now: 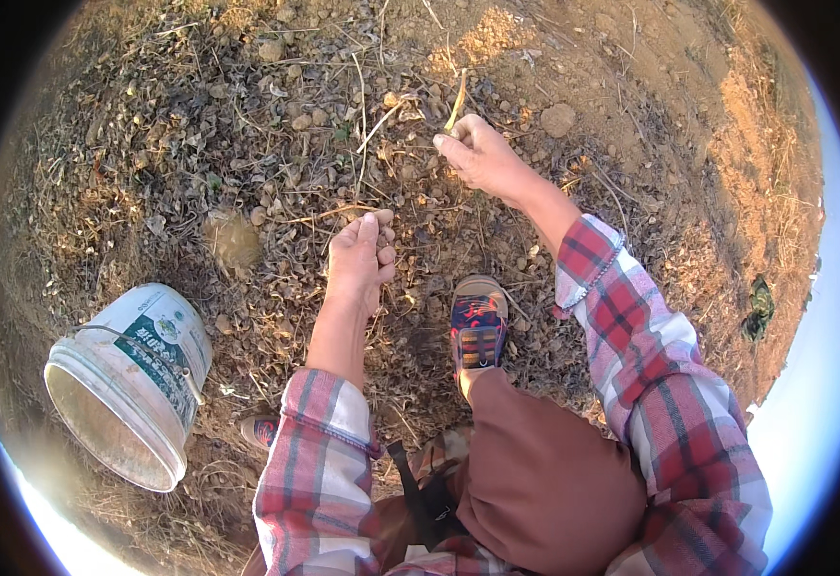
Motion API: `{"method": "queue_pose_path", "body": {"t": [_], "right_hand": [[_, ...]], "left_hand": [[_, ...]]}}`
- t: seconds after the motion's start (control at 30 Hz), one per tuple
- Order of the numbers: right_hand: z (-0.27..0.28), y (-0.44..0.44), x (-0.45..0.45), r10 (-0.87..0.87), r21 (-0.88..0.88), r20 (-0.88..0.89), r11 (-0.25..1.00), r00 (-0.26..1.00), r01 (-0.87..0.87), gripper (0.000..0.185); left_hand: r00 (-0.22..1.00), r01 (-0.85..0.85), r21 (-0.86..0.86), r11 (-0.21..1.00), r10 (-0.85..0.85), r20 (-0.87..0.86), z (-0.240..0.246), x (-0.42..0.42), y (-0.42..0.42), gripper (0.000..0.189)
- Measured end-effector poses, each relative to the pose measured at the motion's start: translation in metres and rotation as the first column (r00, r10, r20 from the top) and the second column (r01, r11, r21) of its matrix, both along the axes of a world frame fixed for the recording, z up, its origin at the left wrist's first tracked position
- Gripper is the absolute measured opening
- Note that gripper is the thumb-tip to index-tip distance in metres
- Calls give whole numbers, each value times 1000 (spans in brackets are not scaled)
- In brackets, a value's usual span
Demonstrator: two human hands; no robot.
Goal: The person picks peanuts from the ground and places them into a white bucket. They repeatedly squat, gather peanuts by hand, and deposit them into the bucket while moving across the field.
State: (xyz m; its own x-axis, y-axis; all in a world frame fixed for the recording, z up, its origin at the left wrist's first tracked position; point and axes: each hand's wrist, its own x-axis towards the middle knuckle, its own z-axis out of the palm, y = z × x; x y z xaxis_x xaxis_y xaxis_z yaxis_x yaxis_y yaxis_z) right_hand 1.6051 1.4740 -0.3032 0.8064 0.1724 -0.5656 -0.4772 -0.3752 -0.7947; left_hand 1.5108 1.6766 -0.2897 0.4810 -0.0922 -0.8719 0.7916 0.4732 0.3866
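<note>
My left hand [358, 252] is raised above the leaf-strewn soil, its thumb against the index finger. A thin dry stalk [319, 214] runs leftward from those fingertips; whether they grip it or it lies behind them I cannot tell. Farther forward and to the right, my right hand [474, 151] pinches a short yellowish dry stem or pod [457, 101] that points upward and away from me. Dry leaves and stalks [297, 165] cover the ground around both hands, with small clods or stones [302, 122] among them.
A white plastic bucket [114, 374] with a green printed label and wire handle leans at my left. My shoe [479, 324] is planted below the hands. A rounded clod [557, 120] lies right of my right hand; a dark green camouflage-like thing [758, 309] is at the far right.
</note>
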Motion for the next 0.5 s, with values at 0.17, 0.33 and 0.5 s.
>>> {"method": "queue_pose_path", "body": {"t": [0.17,0.33,0.5], "right_hand": [[18,-25,-54,-115,244,-382,944,917,220,31],[-3,12,-69,-44,283,-245,952,968,116,33],[-29,47,-68,362,-436,287,874,887,-216,25]], "left_hand": [[994,-112,-259,959,106,-38,-4,4,2,32],[973,-227,-479,848,222,-69,-2,-4,10,29],[986,-94,-372,923,139,97,11,-16,18,29]]}}
